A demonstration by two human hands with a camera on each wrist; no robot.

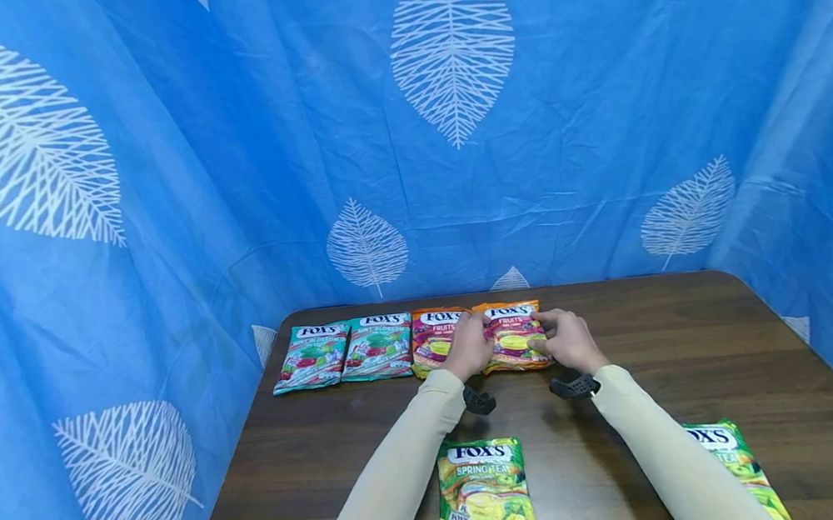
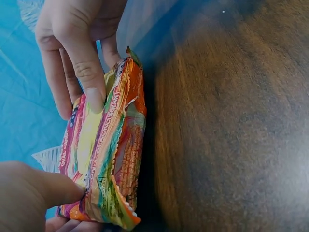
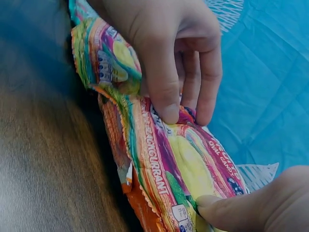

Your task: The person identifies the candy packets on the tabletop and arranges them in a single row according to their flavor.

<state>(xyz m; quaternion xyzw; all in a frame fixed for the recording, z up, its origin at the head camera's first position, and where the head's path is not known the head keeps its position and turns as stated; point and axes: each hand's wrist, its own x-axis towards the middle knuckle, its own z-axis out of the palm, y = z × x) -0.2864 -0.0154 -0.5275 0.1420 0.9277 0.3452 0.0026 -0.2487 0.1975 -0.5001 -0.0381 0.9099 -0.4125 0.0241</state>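
Observation:
An orange candy bag (image 1: pixel 515 330) labelled Fox's Fruits lies at the end of a row at the table's back. My left hand (image 1: pixel 472 345) pinches its left side, and my right hand (image 1: pixel 571 341) pinches the right side. In the left wrist view, the left thumb presses the face of the candy bag (image 2: pixel 89 140) while fingers sit under its edge. Further up that view, the right thumb rests on the face too. The right wrist view shows a matching orange bag (image 3: pixel 116 53) beside the left hand; the right hand's fingers are mostly hidden there.
Left of the held bag stand the matching orange bag (image 1: pixel 429 351) and two teal Mint Blossom bags (image 1: pixel 377 349). A green Spring Tea bag (image 1: pixel 484 496) lies near the front; another green bag (image 1: pixel 741 463) is partly behind the right sleeve. A blue leaf-print curtain (image 1: pixel 576 194) surrounds the wooden table (image 1: pixel 665 336).

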